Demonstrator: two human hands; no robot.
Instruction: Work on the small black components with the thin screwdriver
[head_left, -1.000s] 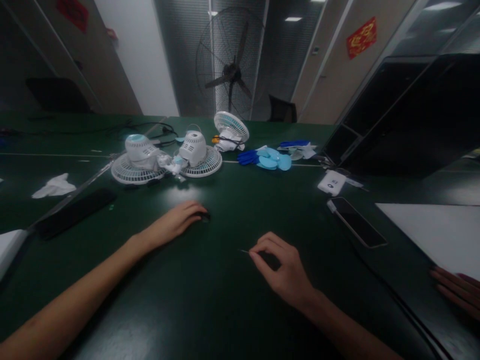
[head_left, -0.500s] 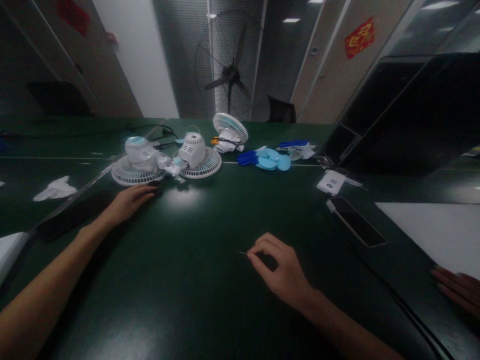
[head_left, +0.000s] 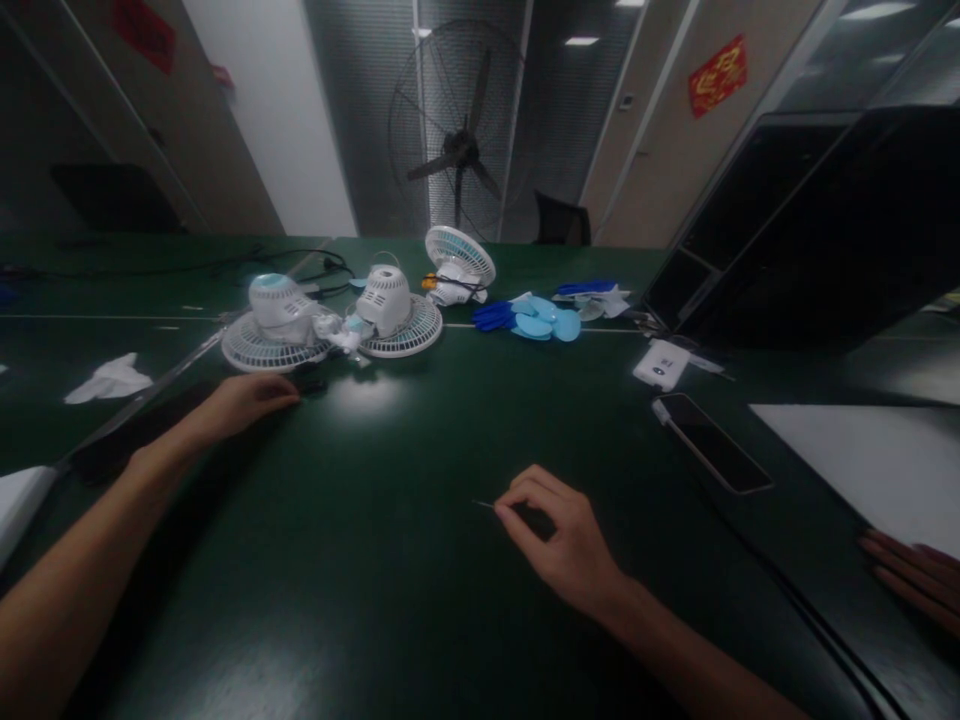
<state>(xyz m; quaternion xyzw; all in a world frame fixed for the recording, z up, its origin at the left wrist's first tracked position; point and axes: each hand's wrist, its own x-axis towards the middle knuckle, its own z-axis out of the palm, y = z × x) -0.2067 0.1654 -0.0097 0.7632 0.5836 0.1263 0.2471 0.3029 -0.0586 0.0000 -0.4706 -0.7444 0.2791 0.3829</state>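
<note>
My right hand (head_left: 559,540) is over the middle of the green table (head_left: 390,600), thumb and forefinger pinched on a thin, needle-like metal piece (head_left: 482,504) that points left. At the left, my left hand (head_left: 251,402) is low over the table with its fingertips drawn together. What those fingertips hold, if anything, is too small to make out. Just beyond them lies a small dark object (head_left: 313,386). A long black object (head_left: 142,430) lies partly behind my left wrist. Two small white fans (head_left: 277,320) rest face down past my left hand.
Another small fan (head_left: 457,265) leans farther back. Blue fan blades (head_left: 547,318) and blue gloves (head_left: 495,316) lie right of it. On the right are a white box (head_left: 661,365), a phone (head_left: 712,443), a cable (head_left: 795,590), a white sheet (head_left: 862,450) and another person's hand (head_left: 911,575).
My left hand has drawn back slightly to the left, its fingers coming together and uncovering the small dark object. My right hand stays still with the thin metal piece.
</note>
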